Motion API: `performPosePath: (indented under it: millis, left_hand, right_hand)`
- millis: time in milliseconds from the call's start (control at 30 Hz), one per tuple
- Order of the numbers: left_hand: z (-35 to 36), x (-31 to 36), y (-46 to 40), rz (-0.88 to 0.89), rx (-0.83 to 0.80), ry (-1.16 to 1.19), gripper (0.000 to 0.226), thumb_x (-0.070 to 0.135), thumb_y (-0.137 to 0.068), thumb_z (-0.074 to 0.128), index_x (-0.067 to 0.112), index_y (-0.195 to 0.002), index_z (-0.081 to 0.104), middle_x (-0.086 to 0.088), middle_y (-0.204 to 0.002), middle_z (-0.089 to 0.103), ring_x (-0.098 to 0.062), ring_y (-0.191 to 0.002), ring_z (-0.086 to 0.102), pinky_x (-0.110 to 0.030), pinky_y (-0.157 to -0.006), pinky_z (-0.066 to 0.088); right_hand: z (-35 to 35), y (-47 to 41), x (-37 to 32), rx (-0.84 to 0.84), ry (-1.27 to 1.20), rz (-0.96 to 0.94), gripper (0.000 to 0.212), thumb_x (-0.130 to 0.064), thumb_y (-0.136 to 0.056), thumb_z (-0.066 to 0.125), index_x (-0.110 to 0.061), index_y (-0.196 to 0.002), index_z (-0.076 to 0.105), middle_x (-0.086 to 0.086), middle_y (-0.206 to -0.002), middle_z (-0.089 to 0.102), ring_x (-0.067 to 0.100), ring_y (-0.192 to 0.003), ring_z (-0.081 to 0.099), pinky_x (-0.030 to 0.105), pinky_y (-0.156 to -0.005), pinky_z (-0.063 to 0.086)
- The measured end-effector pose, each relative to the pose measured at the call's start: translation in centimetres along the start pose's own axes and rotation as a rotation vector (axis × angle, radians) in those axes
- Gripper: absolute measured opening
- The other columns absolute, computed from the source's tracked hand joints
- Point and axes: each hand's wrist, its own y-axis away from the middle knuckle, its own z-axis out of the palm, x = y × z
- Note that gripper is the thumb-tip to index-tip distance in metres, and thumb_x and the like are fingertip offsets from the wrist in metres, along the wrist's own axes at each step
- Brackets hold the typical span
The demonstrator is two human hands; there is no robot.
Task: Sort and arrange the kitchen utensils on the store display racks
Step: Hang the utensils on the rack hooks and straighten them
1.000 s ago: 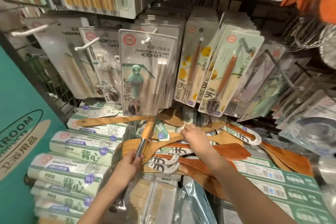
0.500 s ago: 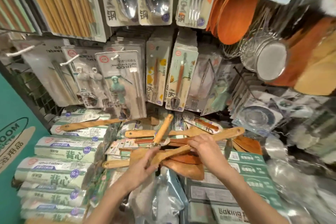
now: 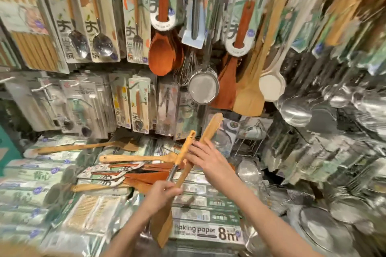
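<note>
My left hand (image 3: 159, 195) grips two utensils at once: a metal tool with a light wooden handle (image 3: 186, 149) and a long wooden spatula (image 3: 210, 129), whose blade (image 3: 164, 225) hangs below my fist. Both handles point up and to the right. My right hand (image 3: 208, 160) lies across the two handles, fingers fairly straight and touching them. Several loose wooden spatulas (image 3: 133, 157) and dark red-brown spatulas (image 3: 150, 175) lie in a pile on the boxes to the left of my hands.
Carded spoons and forks (image 3: 100, 27), red wooden spoons (image 3: 161, 54), a strainer (image 3: 203, 88) and pale spatulas (image 3: 248, 98) hang on the racks above. Steel ladles (image 3: 296, 110) crowd the right. Baking paper boxes (image 3: 205, 231) and wrap boxes (image 3: 27, 179) fill the shelf below.
The view has tilted up to show the higher racks. My left hand has lifted the two handled utensils off the pile and stood them more upright. My right hand moved onto their handles.
</note>
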Motion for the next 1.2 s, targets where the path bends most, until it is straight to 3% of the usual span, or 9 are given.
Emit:
performPosePath:
  millis: [133, 233, 333, 533, 600, 700, 767, 900, 1200]
  left_hand:
    - [4.2, 4.1, 0.7, -0.007, 0.063, 0.030, 0.024, 0.021, -0.087, 0.063, 0.004, -0.071, 0.064, -0.007, -0.067, 0.048, -0.012, -0.065, 0.039, -0.025, -0.061, 0.027]
    - [6.6, 7.8, 0.6, 0.021, 0.117, 0.057, 0.026, 0.023, -0.086, 0.064, 0.002, -0.072, 0.064, -0.006, -0.066, 0.052, -0.011, -0.064, 0.044, -0.024, -0.060, 0.029]
    - [8.3, 12.2, -0.1, 0.082, 0.147, 0.039, 0.019, 0.021, -0.086, 0.064, 0.009, -0.071, 0.067, -0.001, -0.068, 0.057, -0.009, -0.065, 0.048, -0.020, -0.059, 0.033]
    - [8.9, 17.9, -2.1, 0.176, 0.148, 0.061, 0.023, 0.019, -0.086, 0.065, 0.004, -0.068, 0.064, -0.002, -0.064, 0.052, -0.010, -0.063, 0.044, -0.025, -0.059, 0.029]
    - [8.5, 19.3, -2.6, 0.228, 0.191, 0.031, 0.028, 0.021, -0.084, 0.068, 0.015, -0.058, 0.059, 0.008, -0.055, 0.047, -0.003, -0.056, 0.040, -0.023, -0.057, 0.031]
    - [7.2, 21.3, -2.9, 0.313, 0.253, 0.084, 0.004, 0.026, -0.083, 0.068, 0.023, -0.083, 0.066, 0.004, -0.074, 0.059, -0.010, -0.068, 0.048, -0.024, -0.067, 0.036]
    - [5.9, 22.3, -3.2, 0.402, 0.272, 0.111, 0.006, 0.025, -0.087, 0.063, 0.029, -0.090, 0.064, -0.005, -0.083, 0.067, -0.015, -0.071, 0.050, -0.028, -0.068, 0.038]
    - [3.1, 24.7, -3.7, 0.530, 0.357, 0.106, 0.011, 0.020, -0.089, 0.060, 0.031, -0.092, 0.062, 0.002, -0.092, 0.066, -0.018, -0.081, 0.057, -0.018, -0.074, 0.042]
    - [0.2, 28.3, -5.3, 0.600, 0.365, 0.120, 0.010, 0.026, -0.090, 0.057, 0.031, -0.099, 0.060, -0.024, -0.092, 0.059, -0.009, -0.066, 0.044, -0.020, -0.063, 0.035]
  right_hand:
    - [-3.8, 3.7, 2.8, 0.188, -0.337, 0.380, 0.046, 0.000, -0.080, 0.067, -0.018, -0.121, 0.056, 0.009, -0.128, 0.047, 0.027, -0.112, 0.052, 0.048, -0.093, 0.048]
    - [-7.0, 4.3, 3.6, 0.334, -0.757, 0.528, 0.053, -0.007, -0.087, 0.063, -0.043, -0.115, 0.034, -0.010, -0.114, 0.046, -0.003, -0.094, 0.056, 0.018, -0.083, 0.049]
    - [-9.3, 4.3, 5.1, 0.392, -0.929, 0.606, 0.063, -0.004, -0.090, 0.057, -0.037, -0.131, 0.022, -0.031, -0.099, 0.042, -0.021, -0.082, 0.054, -0.002, -0.066, 0.038]
    - [-14.0, 3.5, 8.4, 0.543, -0.947, 0.595, 0.068, 0.005, -0.087, 0.053, -0.033, -0.136, 0.025, -0.019, -0.109, 0.048, 0.010, -0.063, 0.060, 0.019, -0.065, 0.048]
    - [-15.4, 2.8, 9.2, 0.581, -0.993, 0.579, 0.068, 0.007, -0.086, 0.052, -0.036, -0.133, 0.029, -0.015, -0.108, 0.054, 0.011, -0.062, 0.061, 0.030, -0.067, 0.053]
    - [-17.7, 1.5, 10.5, 0.592, -0.992, 0.583, 0.070, 0.004, -0.088, 0.053, -0.047, -0.129, 0.030, -0.020, -0.103, 0.051, 0.032, -0.069, 0.064, 0.049, -0.069, 0.054]
    - [-19.3, 0.5, 11.5, 0.590, -0.951, 0.579, 0.070, 0.000, -0.090, 0.054, -0.055, -0.127, 0.029, -0.018, -0.105, 0.050, 0.045, -0.076, 0.060, 0.049, -0.068, 0.053]
    - [-21.8, -1.6, 13.5, 0.618, -0.926, 0.580, 0.068, 0.001, -0.092, 0.052, -0.051, -0.131, 0.029, 0.007, -0.126, 0.051, 0.040, -0.083, 0.063, 0.054, -0.076, 0.054]
    - [-23.2, -5.3, 17.2, 0.583, -0.962, 0.566, 0.069, 0.002, -0.091, 0.052, -0.048, -0.134, 0.032, -0.013, -0.107, 0.047, 0.019, -0.089, 0.065, 0.047, -0.084, 0.054]
